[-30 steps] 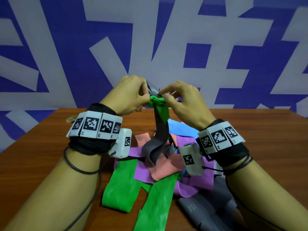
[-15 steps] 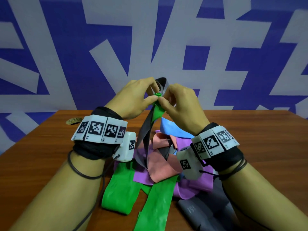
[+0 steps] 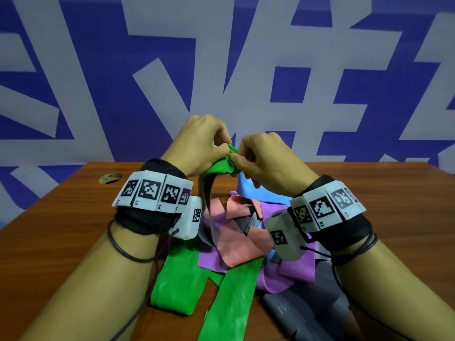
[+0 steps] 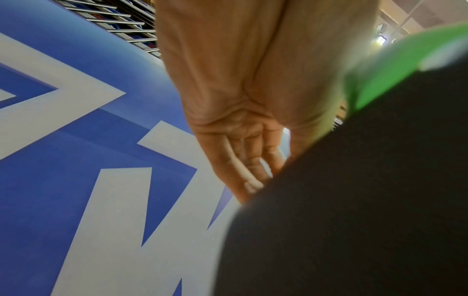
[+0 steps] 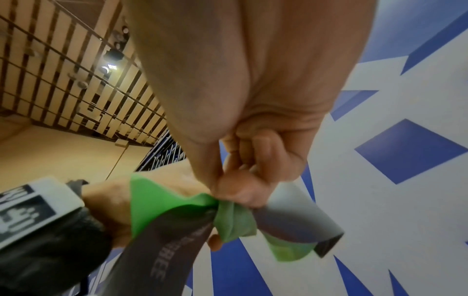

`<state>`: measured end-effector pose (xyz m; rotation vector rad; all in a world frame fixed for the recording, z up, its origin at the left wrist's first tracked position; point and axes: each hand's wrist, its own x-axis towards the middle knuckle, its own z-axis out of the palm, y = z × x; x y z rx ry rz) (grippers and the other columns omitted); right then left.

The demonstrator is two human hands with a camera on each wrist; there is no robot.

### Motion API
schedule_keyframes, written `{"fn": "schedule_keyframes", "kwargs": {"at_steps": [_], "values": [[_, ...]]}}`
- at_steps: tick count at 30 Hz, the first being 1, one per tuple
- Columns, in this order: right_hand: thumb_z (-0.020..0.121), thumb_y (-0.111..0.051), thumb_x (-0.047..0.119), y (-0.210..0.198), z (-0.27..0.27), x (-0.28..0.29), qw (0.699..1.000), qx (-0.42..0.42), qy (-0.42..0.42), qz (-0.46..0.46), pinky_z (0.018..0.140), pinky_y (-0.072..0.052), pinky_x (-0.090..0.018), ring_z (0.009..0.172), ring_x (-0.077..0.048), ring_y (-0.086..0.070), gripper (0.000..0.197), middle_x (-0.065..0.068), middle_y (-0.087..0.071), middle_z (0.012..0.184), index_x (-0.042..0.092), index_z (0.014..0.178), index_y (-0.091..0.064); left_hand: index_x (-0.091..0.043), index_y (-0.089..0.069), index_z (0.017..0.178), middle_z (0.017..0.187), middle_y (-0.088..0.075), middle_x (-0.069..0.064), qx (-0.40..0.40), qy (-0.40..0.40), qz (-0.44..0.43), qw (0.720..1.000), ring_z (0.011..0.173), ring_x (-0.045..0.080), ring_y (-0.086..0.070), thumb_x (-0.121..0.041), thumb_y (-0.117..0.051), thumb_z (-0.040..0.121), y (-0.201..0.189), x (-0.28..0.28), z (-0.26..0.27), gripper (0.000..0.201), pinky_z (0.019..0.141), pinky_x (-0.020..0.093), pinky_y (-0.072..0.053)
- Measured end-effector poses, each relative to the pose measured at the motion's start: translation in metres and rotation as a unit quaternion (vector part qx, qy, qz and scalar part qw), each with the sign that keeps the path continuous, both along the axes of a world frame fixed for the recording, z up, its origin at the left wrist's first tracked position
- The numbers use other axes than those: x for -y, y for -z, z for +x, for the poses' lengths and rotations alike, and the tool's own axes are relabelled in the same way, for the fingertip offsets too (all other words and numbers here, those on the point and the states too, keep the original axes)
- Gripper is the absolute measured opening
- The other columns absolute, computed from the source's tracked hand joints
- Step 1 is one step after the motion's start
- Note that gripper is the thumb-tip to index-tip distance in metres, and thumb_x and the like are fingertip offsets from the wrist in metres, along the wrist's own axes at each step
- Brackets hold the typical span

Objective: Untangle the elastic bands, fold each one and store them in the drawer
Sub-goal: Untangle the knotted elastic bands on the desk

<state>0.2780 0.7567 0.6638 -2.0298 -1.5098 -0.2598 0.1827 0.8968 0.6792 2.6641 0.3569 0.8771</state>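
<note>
Elastic bands, wide and flat, are gathered in a tangled heap (image 3: pixel 236 244) at the centre of the head view, and both hands work on a knot held above it. The left hand (image 3: pixel 199 146) and the right hand (image 3: pixel 263 161) meet at the middle of the frame, fingers curled, each pinching the bunched bright green elastic band (image 3: pixel 222 166) where it wraps the dark grey elastic band (image 3: pixel 209 190). In the right wrist view the right thumb and fingers (image 5: pixel 243 192) nip the green knot (image 5: pixel 235 222), with the grey strip (image 5: pixel 177 236), printed with pale letters, running through it toward the lower left.

Counted by colour, the heap shows five kinds: green, with two broad tails (image 3: pixel 229 303) reaching the bottom edge, dark grey, purple (image 3: pixel 278 274), salmon pink (image 3: pixel 236 242) and light blue (image 3: pixel 251 190). How many separate bands make up each colour cannot be told, since they overlap.

The left wrist view is mostly blocked by a dark blurred mass at lower right; only the palm (image 4: pixel 235 100) and a green edge (image 4: pixel 395 66) show. The wrist-worn camera units hide part of the heap.

Everything lies on a brown wooden table (image 3: pixel 73 217), with a small round brass-coloured fitting (image 3: pixel 110 178) at its far left. A blue wall with pale grey shapes (image 3: pixel 98 70) fills the upper frame.
</note>
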Motion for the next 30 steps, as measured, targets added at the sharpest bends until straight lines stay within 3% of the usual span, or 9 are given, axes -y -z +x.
{"fn": "schedule_keyframes", "kwargs": {"at_steps": [3, 6, 9, 12, 15, 18, 22, 27, 30], "values": [[0.098, -0.056, 0.024, -0.005, -0.005, 0.005, 0.999, 0.009, -0.034, -0.006, 0.054, -0.047, -0.024, 0.054, -0.008, -0.060, 0.028, 0.000, -0.064, 0.056, 0.010, 0.074, -0.059, -0.020, -0.070, 0.079, 0.081, -0.069, -0.006, 0.004, -0.014, -0.008, 1.000, 0.074, 0.012, -0.061, -0.014, -0.064, 0.084, 0.000, -0.004, -0.001, 0.010, 0.073, 0.033, -0.053], [0.098, -0.056, 0.021, -0.005, -0.009, 0.003, 0.999, 0.024, -0.048, -0.001, 0.056, -0.046, -0.027, 0.053, -0.014, -0.059, 0.027, 0.001, -0.062, 0.054, 0.010, 0.073, -0.059, -0.021, -0.068, 0.077, 0.076, -0.066, -0.006, 0.003, -0.026, -0.017, 1.000, 0.066, 0.006, -0.057, -0.011, -0.063, 0.084, -0.002, -0.006, -0.003, 0.012, 0.068, 0.029, -0.048], [0.097, -0.059, 0.018, -0.008, -0.007, 0.006, 0.997, -0.002, -0.072, 0.017, 0.052, -0.040, -0.016, 0.046, -0.008, -0.057, 0.026, 0.006, -0.060, 0.049, 0.012, 0.072, -0.056, -0.019, -0.071, 0.081, 0.073, -0.065, -0.009, 0.005, -0.026, -0.030, 0.999, 0.061, 0.003, -0.055, -0.010, -0.062, 0.085, -0.005, -0.007, -0.007, 0.013, 0.060, 0.026, -0.045], [0.096, -0.059, 0.014, -0.007, -0.004, 0.009, 0.993, -0.052, -0.095, 0.056, 0.050, -0.039, -0.012, 0.041, -0.008, -0.057, 0.022, 0.002, -0.062, 0.050, 0.005, 0.076, -0.055, -0.020, -0.071, 0.082, 0.075, -0.066, -0.008, 0.014, -0.023, -0.032, 0.999, 0.062, 0.002, -0.056, -0.012, -0.063, 0.087, -0.008, -0.007, -0.009, 0.012, 0.060, 0.023, -0.046], [0.097, -0.061, 0.017, 0.000, 0.002, 0.003, 0.988, -0.081, -0.065, 0.113, 0.050, -0.040, -0.017, 0.043, -0.008, -0.054, 0.023, 0.005, -0.059, 0.051, 0.010, 0.076, -0.054, -0.018, -0.071, 0.084, 0.071, -0.066, -0.008, 0.022, -0.012, -0.043, 0.999, 0.060, 0.001, -0.059, -0.013, -0.063, 0.088, -0.012, -0.004, -0.010, 0.010, 0.061, 0.022, -0.049], [0.093, -0.067, 0.021, 0.005, 0.007, -0.003, 0.990, -0.038, -0.023, 0.132, 0.058, -0.044, -0.020, 0.061, -0.008, -0.055, 0.014, 0.009, -0.059, 0.064, 0.019, 0.082, -0.059, -0.015, -0.072, 0.083, 0.069, -0.069, -0.003, 0.025, -0.010, -0.046, 0.999, 0.054, 0.003, -0.064, -0.013, -0.068, 0.088, -0.015, 0.000, -0.012, 0.007, 0.056, 0.018, -0.053], [0.087, -0.071, 0.012, 0.006, 0.008, -0.006, 0.990, 0.013, -0.001, 0.143, 0.069, -0.051, -0.033, 0.074, -0.014, -0.056, 0.011, -0.001, -0.060, 0.086, 0.018, 0.096, -0.071, -0.012, -0.072, 0.075, 0.062, -0.070, 0.001, 0.015, 0.004, -0.056, 0.998, 0.050, 0.006, -0.067, -0.009, -0.069, 0.087, -0.013, 0.007, -0.012, 0.013, 0.054, 0.017, -0.056], [0.082, -0.078, 0.023, 0.001, 0.001, -0.010, 0.988, -0.004, 0.027, 0.152, 0.072, -0.053, -0.041, 0.074, -0.020, -0.061, 0.015, -0.004, -0.066, 0.083, 0.013, 0.093, -0.077, -0.010, -0.071, 0.072, 0.059, -0.069, 0.004, 0.027, 0.001, -0.057, 0.998, 0.049, 0.009, -0.067, -0.010, -0.069, 0.088, -0.013, 0.013, -0.011, 0.017, 0.051, 0.017, -0.055], [0.084, -0.076, 0.024, 0.001, -0.002, -0.014, 0.989, 0.027, 0.078, 0.120, 0.076, -0.052, -0.043, 0.082, -0.026, -0.061, 0.017, -0.007, -0.066, 0.089, 0.009, 0.093, -0.075, -0.010, -0.068, 0.071, 0.057, -0.069, 0.004, 0.029, 0.002, -0.069, 0.997, 0.046, 0.010, -0.066, -0.007, -0.067, 0.089, -0.014, 0.016, -0.012, 0.018, 0.051, 0.019, -0.056]]}}
